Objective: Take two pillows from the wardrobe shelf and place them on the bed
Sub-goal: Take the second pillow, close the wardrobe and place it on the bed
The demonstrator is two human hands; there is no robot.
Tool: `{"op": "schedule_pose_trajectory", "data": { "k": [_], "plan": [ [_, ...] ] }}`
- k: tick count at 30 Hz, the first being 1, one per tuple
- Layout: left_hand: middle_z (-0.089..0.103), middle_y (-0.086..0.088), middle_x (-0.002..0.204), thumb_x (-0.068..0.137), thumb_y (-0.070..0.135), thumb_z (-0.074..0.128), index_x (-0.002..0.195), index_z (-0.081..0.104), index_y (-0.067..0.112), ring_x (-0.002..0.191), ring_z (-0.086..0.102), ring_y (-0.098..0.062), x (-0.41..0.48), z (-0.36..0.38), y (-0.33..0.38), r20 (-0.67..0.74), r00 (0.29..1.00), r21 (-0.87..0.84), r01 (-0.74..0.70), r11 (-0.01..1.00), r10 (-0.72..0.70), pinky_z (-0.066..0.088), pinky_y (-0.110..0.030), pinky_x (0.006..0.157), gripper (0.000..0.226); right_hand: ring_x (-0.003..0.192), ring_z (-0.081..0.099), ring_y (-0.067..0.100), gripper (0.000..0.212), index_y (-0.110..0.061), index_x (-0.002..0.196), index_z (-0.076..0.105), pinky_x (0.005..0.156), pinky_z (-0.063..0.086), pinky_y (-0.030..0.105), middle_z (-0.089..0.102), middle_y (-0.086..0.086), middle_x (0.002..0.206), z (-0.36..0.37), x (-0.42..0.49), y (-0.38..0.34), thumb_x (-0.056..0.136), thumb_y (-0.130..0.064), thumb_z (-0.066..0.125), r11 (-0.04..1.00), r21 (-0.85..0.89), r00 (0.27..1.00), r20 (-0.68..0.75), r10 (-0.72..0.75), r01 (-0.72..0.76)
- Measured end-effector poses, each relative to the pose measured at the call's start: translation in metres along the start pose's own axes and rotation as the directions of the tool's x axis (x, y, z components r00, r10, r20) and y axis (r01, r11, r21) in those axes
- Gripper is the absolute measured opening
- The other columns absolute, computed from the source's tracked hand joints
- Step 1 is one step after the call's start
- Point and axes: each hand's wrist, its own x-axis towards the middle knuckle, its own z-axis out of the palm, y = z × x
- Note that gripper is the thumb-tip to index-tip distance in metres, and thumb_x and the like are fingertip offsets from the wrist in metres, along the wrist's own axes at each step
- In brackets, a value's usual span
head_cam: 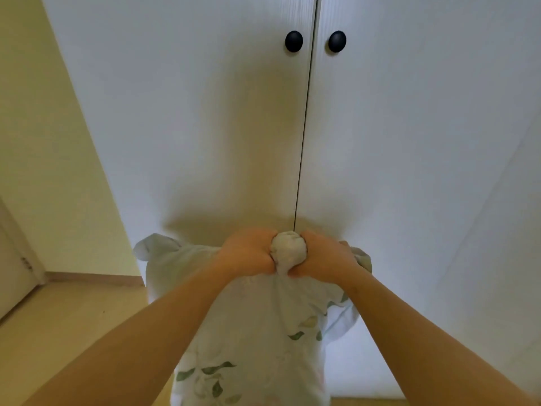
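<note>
Currently the pillow (257, 332), pale fabric with a green leaf print, hangs in front of me, low in the view and held up by its top edge. Whether this is one pillow or two pressed together, I cannot tell. A wad of fabric (288, 250) sticks up between my fists. My left hand (248, 253) is curled tight round the gathered cloth on the left side of the wad. My right hand (325, 259) is clenched on the cloth on the other side. The two hands almost meet below the wad. One corner of the pillow juts out left of my left hand; another shows behind my right wrist.

Behind the pillow stands the wardrobe (205, 112), white, both doors closed. Left knob (293, 41) and right knob (337, 41), both black, sit either side of the door seam, well above my hands. Yellow wall (44, 142) to the left. Light wooden floor (73, 317) below it.
</note>
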Motion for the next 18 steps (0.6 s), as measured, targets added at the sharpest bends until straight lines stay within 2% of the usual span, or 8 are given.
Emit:
{"op": "schedule_pose_trajectory", "data": {
  "k": [3, 7, 10, 12, 13, 15, 16, 18],
  "plan": [
    [0.070, -0.005, 0.102, 0.052, 0.033, 0.055, 0.107, 0.064, 0.019, 0.095, 0.064, -0.025, -0.013, 0.021, -0.010, 0.008, 0.998, -0.019, 0.065, 0.998, -0.064, 0.054, -0.040, 0.082, 0.057, 0.109, 0.057, 0.024, 0.043, -0.022, 0.121, 0.053, 0.095, 0.039, 0.035, 0.064, 0.004, 0.117, 0.022, -0.003, 0.003, 0.082, -0.035, 0.065, 0.998, 0.062, 0.998, 0.064, -0.016, 0.012],
    [0.063, -0.002, 0.104, 0.062, 0.036, 0.077, 0.105, 0.058, 0.018, 0.091, 0.056, -0.017, -0.037, 0.049, -0.027, -0.089, 0.984, -0.008, 0.152, 0.988, -0.152, 0.043, -0.028, 0.074, 0.050, 0.099, 0.061, 0.022, 0.031, -0.012, 0.114, 0.062, 0.077, 0.042, 0.022, 0.068, 0.011, 0.109, 0.048, -0.008, 0.006, 0.084, -0.018, 0.065, 0.965, 0.236, 0.980, 0.132, -0.151, 0.117],
    [0.046, 0.005, 0.127, 0.058, 0.046, 0.078, 0.131, 0.037, 0.033, 0.115, 0.044, -0.017, -0.063, 0.066, -0.047, -0.086, 0.978, 0.121, 0.199, 0.973, -0.189, 0.033, -0.031, 0.097, 0.085, 0.078, 0.059, 0.014, 0.015, -0.022, 0.089, 0.064, 0.060, 0.041, 0.013, 0.065, -0.002, 0.081, 0.061, -0.013, 0.012, 0.078, -0.012, 0.069, 0.915, 0.354, 0.960, 0.124, -0.251, 0.193],
    [0.043, 0.006, 0.134, 0.056, 0.050, 0.078, 0.140, 0.022, 0.038, 0.124, 0.042, -0.018, -0.077, 0.072, -0.062, -0.017, 0.962, 0.216, 0.269, 0.939, -0.272, 0.027, -0.039, 0.106, 0.101, 0.074, 0.058, 0.010, 0.016, -0.021, 0.089, 0.066, 0.062, 0.042, 0.010, 0.064, -0.004, 0.079, 0.064, -0.014, 0.011, 0.077, -0.010, 0.069, 0.895, 0.396, 0.952, 0.132, -0.277, 0.206],
    [0.050, 0.005, 0.131, 0.057, 0.050, 0.078, 0.140, 0.022, 0.038, 0.122, 0.046, -0.018, -0.083, 0.076, -0.068, 0.009, 0.945, 0.230, 0.317, 0.920, -0.327, 0.030, -0.040, 0.104, 0.100, 0.075, 0.059, 0.011, 0.016, -0.018, 0.090, 0.067, 0.065, 0.044, 0.014, 0.066, -0.002, 0.080, 0.067, -0.015, 0.010, 0.076, -0.010, 0.069, 0.891, 0.406, 0.946, 0.151, -0.288, 0.206],
    [0.063, 0.004, 0.118, 0.061, 0.047, 0.078, 0.131, 0.039, 0.033, 0.110, 0.057, -0.017, -0.090, 0.084, -0.074, 0.033, 0.920, 0.187, 0.379, 0.907, -0.391, 0.039, -0.032, 0.090, 0.081, 0.071, 0.057, 0.007, 0.018, -0.024, 0.080, 0.063, 0.063, 0.045, 0.016, 0.064, -0.006, 0.075, 0.075, -0.017, 0.007, 0.075, -0.007, 0.069, 0.888, 0.402, 0.928, 0.190, -0.321, 0.225],
    [0.067, 0.003, 0.112, 0.063, 0.042, 0.078, 0.122, 0.050, 0.029, 0.106, 0.060, -0.018, -0.094, 0.089, -0.074, 0.043, 0.909, 0.117, 0.407, 0.906, -0.414, 0.040, -0.028, 0.082, 0.067, 0.069, 0.056, 0.005, 0.023, -0.027, 0.076, 0.061, 0.063, 0.044, 0.016, 0.061, -0.009, 0.073, 0.080, -0.019, 0.005, 0.075, -0.006, 0.069, 0.887, 0.401, 0.919, 0.212, -0.332, 0.228],
    [0.070, 0.000, 0.106, 0.065, 0.030, 0.080, 0.107, 0.061, 0.022, 0.101, 0.062, -0.020, -0.103, 0.100, -0.074, 0.054, 0.882, -0.054, 0.471, 0.880, -0.468, 0.041, -0.026, 0.075, 0.047, 0.079, 0.058, 0.012, 0.019, -0.022, 0.086, 0.061, 0.072, 0.048, 0.024, 0.063, -0.004, 0.083, 0.088, -0.019, 0.005, 0.075, -0.010, 0.069, 0.914, 0.336, 0.913, 0.254, -0.319, 0.226]
  ]
}}
